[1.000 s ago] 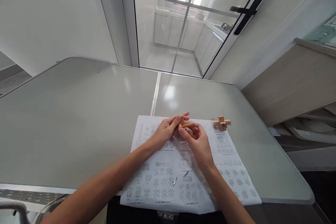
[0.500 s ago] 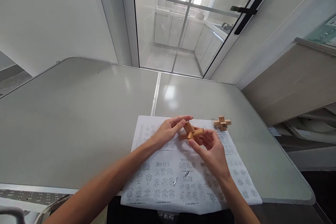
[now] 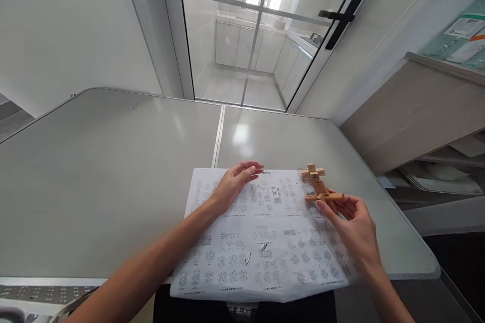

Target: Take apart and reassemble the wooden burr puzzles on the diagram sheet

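My right hand point(image 3: 354, 224) pinches a small wooden cross-shaped puzzle point(image 3: 324, 195) near the right edge of a printed paper sheet point(image 3: 261, 237). Just beyond it a second wooden cross puzzle point(image 3: 312, 172) rests on the sheet's far right corner. My left hand point(image 3: 234, 185) hovers over the sheet's upper left part, fingers stretched out and holding nothing.
The sheet, covered in small diagrams, lies on a grey folding table point(image 3: 113, 171) with a centre seam. Two small dark bits point(image 3: 248, 258) lie on the paper near me. A glass door point(image 3: 246, 35) stands behind; shelves with papers point(image 3: 435, 171) are at the right.
My right hand has carried the wooden puzzle from the sheet's middle to the right, close to the second puzzle. My left hand let go of it and stays, fingers extended.
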A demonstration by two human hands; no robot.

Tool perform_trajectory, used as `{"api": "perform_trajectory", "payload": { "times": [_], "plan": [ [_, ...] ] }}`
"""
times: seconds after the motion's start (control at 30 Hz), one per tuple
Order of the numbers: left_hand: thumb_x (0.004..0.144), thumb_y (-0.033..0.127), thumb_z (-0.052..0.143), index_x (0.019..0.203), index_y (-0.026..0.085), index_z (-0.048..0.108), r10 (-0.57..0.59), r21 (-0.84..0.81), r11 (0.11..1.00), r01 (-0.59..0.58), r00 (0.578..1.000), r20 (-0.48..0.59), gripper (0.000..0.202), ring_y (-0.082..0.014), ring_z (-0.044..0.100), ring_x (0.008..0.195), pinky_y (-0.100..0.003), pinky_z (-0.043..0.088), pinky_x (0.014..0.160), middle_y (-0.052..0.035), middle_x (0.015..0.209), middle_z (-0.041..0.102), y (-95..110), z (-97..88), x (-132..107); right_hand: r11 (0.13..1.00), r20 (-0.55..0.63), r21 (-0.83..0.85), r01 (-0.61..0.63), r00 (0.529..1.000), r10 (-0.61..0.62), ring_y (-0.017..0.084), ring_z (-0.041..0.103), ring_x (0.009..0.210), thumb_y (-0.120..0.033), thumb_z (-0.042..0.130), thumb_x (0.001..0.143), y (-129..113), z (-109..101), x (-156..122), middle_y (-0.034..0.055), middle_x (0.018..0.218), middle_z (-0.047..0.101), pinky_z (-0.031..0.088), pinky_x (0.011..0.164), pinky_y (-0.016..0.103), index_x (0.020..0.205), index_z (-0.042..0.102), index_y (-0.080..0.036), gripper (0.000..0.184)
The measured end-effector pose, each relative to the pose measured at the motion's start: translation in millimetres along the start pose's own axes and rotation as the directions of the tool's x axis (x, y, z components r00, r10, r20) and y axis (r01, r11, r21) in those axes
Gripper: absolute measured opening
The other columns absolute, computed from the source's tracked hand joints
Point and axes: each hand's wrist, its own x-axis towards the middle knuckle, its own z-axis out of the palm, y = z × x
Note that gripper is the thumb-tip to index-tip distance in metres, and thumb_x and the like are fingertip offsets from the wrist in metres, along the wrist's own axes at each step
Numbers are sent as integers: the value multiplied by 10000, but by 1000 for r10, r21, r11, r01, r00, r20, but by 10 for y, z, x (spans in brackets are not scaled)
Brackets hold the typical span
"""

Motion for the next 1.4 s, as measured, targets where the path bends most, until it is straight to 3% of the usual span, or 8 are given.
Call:
{"api": "perform_trajectory", "payload": {
  "times": [0.17,0.37,0.5,0.6,0.7,0.77,0.87,1.4],
  "plan": [
    [919,379,764,1085,201,778,-8,-22,1000,8,999,-33,245,-299,660,1245,-518,424,1185,-120,1257,748,40,-14,9,999,4,32,-3,1000,3,404,662,1277,-607,953,630,88,10,91,151,1318,739,492,1123,584,1180,584,-240,757],
    [879,340,768,1053,185,772,-12,-46,999,9,997,-75,233,-248,666,1089,-412,484,1036,-102,1122,738,77,-39,22,1000,36,-16,-3,999,3,414,588,1358,-620,909,688,79,-38,67,143,1390,698,438,1151,580,1383,537,-247,872],
    [855,339,766,1036,183,766,1,-51,999,-7,994,-113,239,-198,644,942,-352,494,911,-80,1056,713,97,-69,44,977,-126,-105,187,972,-200,406,531,1400,-583,852,789,-73,-13,-207,130,1535,575,443,1143,559,1409,560,-268,754],
    [848,362,764,1012,179,756,7,-33,999,-12,991,-133,246,-149,588,788,-315,476,787,-47,950,676,126,-94,61,923,-209,-114,366,900,-383,360,583,1331,-496,742,922,-159,54,-466,135,1380,646,446,1131,527,1261,629,-247,436],
    [836,385,769,982,181,733,10,7,1000,-9,988,-152,253,-109,496,652,-276,418,637,2,813,592,166,-125,74,921,0,-58,385,923,-385,323,687,1089,-458,681,967,-135,127,-623,96,1135,728,523,984,466,1060,698,-261,219],
    [841,404,762,910,186,698,14,48,999,-6,985,-174,237,-90,414,576,-253,345,545,33,728,514,192,-146,81,953,171,10,304,938,-301,296,707,925,-475,670,973,-81,165,-652,76,1006,748,551,848,414,978,717,-263,218],
    [873,435,737,769,196,604,29,131,991,0,975,-218,292,-78,311,507,-237,258,475,65,629,405,209,-168,91,982,343,70,176,920,-189,263,703,823,-513,648,991,-21,200,-629,57,885,741,547,757,362,943,714,-251,275],
    [950,535,665,782,202,588,103,453,891,5,971,-215,381,-93,329,529,-231,279,484,58,629,407,126,-98,49,984,361,93,149,916,-173,215,686,812,-497,609,1025,-34,230,-597,24,855,717,513,786,318,956,688,-233,284]
  ]
}}
